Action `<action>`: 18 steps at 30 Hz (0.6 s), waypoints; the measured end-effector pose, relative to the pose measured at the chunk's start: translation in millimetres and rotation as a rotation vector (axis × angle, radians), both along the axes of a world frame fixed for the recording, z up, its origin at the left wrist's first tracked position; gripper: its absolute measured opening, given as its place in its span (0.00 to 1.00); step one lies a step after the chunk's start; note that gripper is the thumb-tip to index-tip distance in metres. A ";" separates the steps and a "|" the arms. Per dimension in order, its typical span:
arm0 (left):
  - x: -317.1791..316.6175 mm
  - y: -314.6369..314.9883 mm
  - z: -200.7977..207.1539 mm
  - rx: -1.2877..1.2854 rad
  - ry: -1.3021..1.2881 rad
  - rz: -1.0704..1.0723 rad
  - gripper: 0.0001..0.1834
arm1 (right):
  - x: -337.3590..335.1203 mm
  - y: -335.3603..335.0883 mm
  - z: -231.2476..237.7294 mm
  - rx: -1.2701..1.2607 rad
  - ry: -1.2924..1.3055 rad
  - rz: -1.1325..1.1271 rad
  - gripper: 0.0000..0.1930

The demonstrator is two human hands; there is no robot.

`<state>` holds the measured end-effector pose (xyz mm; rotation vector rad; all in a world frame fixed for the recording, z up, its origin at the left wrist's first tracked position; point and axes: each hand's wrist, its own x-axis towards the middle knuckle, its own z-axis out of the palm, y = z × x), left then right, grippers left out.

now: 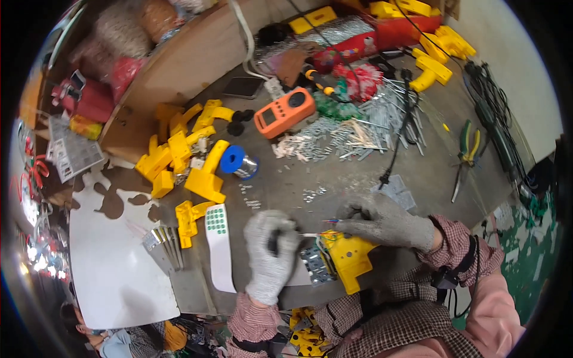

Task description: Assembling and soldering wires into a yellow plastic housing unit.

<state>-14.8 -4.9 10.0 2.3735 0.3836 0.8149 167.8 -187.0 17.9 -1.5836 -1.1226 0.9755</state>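
My left hand (270,253), in a grey knit glove, is closed, with its fingertips pinching the end of a thin white wire (308,235). The wire runs toward a yellow plastic housing (352,262) lying near the table's front edge. My right hand (385,224), gloved alike, reaches over the housing's upper edge; its fingers are pressed together around thin coloured wires (330,221), whose red and blue tips stick out leftward. Against the housing's left side rests a dark board with holes and shiny metal spots (318,266). The fingers hide part of the wiring.
Left of my hands lie a strip of green round stickers (219,247), a blue solder spool (236,160) and yellow housings (179,152). Farther back are an orange meter (285,113) and piled screws (364,134). Pliers (468,149) and a soldering iron (495,134) lie at right.
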 end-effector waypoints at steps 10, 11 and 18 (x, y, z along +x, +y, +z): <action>1.6 78.7 19.0 -0.495 0.020 0.098 0.19 | 11.8 15.4 9.9 0.115 -0.203 -0.002 0.22; 17.5 119.3 18.5 -0.207 0.018 0.219 0.19 | 16.3 12.5 -9.3 0.139 -0.163 -0.010 0.24; 102.1 286.7 -18.7 0.440 0.521 0.650 0.17 | 2.9 11.3 -4.0 0.156 -0.135 0.012 0.20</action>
